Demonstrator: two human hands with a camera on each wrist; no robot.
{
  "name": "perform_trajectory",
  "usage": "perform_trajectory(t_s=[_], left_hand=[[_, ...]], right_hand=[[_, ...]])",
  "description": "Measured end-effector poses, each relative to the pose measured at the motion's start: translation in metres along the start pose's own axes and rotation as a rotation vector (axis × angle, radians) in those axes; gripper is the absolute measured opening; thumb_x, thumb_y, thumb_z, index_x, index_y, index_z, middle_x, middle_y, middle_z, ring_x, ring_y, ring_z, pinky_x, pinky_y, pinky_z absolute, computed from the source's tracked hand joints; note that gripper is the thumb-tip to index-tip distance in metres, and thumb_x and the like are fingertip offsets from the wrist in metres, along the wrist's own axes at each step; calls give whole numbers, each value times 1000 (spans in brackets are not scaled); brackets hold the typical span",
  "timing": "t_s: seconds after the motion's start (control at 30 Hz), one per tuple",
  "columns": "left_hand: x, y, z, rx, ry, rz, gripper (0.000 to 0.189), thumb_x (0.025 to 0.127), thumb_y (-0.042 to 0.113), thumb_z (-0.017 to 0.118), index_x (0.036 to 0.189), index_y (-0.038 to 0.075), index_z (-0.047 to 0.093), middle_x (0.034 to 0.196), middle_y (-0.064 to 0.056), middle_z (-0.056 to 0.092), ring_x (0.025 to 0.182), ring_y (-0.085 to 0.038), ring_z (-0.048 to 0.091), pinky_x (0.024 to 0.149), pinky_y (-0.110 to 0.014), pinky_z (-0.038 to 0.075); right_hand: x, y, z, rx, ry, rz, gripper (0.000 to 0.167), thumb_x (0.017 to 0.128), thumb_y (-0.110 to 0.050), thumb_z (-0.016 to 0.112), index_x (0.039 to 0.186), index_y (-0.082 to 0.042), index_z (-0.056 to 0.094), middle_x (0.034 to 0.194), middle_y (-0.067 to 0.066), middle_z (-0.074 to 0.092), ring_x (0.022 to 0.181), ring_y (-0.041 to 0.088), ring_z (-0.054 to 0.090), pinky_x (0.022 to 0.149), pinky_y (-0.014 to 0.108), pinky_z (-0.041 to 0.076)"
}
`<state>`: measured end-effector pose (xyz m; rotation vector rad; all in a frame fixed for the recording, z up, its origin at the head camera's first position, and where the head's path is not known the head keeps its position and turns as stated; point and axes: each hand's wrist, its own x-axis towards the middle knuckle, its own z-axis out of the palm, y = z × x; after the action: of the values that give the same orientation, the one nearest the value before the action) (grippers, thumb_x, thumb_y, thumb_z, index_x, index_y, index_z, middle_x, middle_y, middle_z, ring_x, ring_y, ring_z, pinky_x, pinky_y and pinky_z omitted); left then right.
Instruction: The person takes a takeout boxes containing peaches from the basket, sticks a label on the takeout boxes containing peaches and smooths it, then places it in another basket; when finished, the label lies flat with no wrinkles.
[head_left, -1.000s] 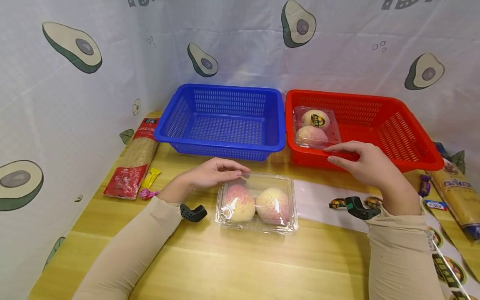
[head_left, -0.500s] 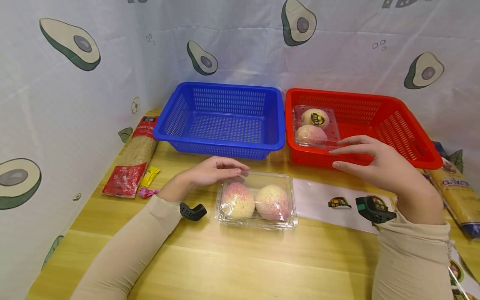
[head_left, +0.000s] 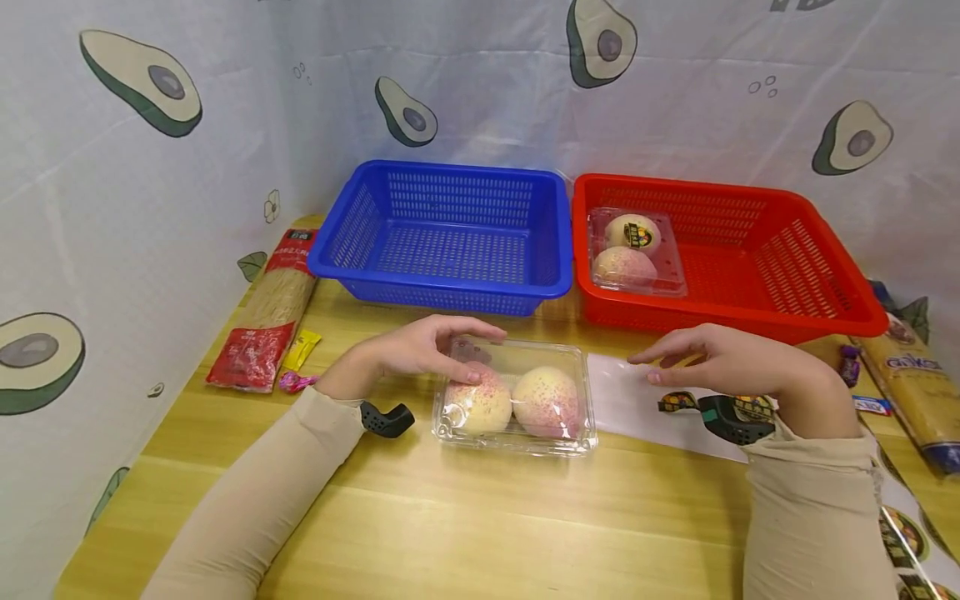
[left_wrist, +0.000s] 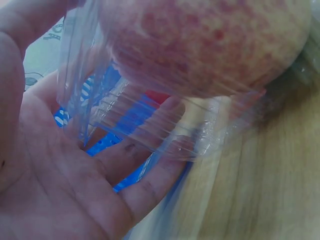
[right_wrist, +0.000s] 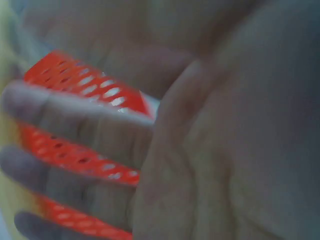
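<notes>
Overlapping left edge of clear box (head_left: 517,357): left grip (head_left: 423,350); right grip (head_left: 723,362) apart.

A long beige fabric sleeve (head_left: 262,500), creased at the cuff, covers the arm nearer the desk's (head_left: 480,533) left edge; a matching beige sleeve (head_left: 813,517), more bunched, covers the other. The left hand (head_left: 427,346) and right hand (head_left: 727,358) are bare. Each wrist carries a curved black device, left (head_left: 386,420) and right (head_left: 738,421), seemingly dotted with small holes; the right bears a teal strip (head_left: 710,414).

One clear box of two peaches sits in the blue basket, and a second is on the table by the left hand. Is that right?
The basket is wrong: the head view shows the first clear box in the red basket. The second clear box is indeed on the table by the left hand.
</notes>
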<state>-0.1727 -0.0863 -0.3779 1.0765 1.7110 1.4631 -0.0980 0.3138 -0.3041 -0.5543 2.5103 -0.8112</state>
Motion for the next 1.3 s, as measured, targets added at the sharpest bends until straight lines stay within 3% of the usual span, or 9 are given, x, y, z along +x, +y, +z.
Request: perform_trajectory(t_s=[0.1,0.23,0.57,0.93,1.3], left_hand=[[1,-1,0,-8,-12,8,63,90,-4,71,147,-7,43,149,-19,47,130,-39,52,100,-44,50],[1,-4,-1,-16,-12,12,63,91,-3,71,147,-7,43,147,-21,48,130,-40,52,100,-45,50],[1,-6,-1,-18,-7,11,61,91,-2,71,146,-6,44,147,-21,48,129,-39,53,101,-45,50],[1,-4,0,-38,29,-1,61,90,-1,72,145,-6,47,146,-20,50,128,-39,54,101,-45,49],[1,-2,1,2,78,-11,56,91,-5,70,143,-7,49,147,-16,50,127,-37,55,100,-43,50]], right_hand=[[5,12,1,21,-68,58,36,96,-24,70,127,-6,70,114,5,71,99,22,65,81,34,55],[5,27,-1,2,-96,111,33,95,-20,71,124,-4,71,112,5,72,98,20,64,81,33,55],[8,52,-2,53,-120,128,34,90,-15,76,120,1,71,114,10,71,102,22,62,82,26,54],[13,58,3,63,-122,224,26,87,-10,78,112,-3,75,102,4,69,91,21,55,75,28,54],[17,58,4,14,-126,233,15,87,-7,78,101,-2,76,90,1,69,82,19,55,72,28,52]])
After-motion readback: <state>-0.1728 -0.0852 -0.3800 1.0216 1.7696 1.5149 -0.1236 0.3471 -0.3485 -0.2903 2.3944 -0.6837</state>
